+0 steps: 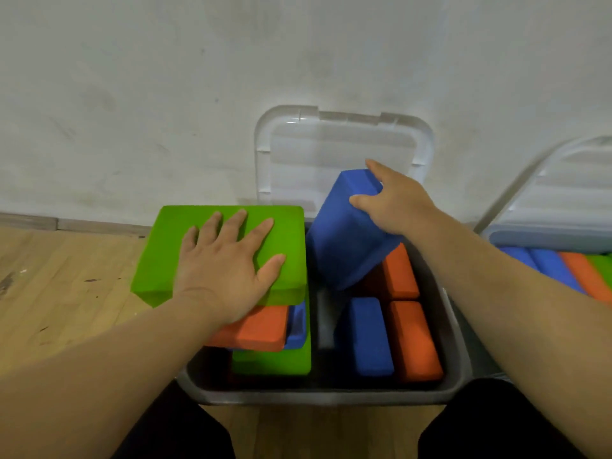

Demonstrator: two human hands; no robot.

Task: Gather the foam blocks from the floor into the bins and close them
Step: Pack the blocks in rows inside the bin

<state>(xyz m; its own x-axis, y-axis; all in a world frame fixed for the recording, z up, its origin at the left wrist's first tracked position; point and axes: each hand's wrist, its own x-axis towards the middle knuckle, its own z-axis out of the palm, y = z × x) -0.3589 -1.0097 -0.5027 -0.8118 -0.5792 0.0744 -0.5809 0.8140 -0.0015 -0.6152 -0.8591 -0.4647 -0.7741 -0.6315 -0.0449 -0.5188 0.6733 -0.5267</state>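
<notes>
- On the wooden floor (66,276), nearest the viewer, sits the grey bin (324,394), packed with blue, orange and green foam blocks (367,339).
- Over the bin's left half, the left hand (225,270) lies flat, fingers spread, pressing a green block (185,246) that tops a stack.
- Over the bin's right half, the right hand (394,200) grips a tilted blue block (347,240) by its upper end.
- Behind the bin, its clear lid (344,147) leans open against a white wall (132,94).
</notes>
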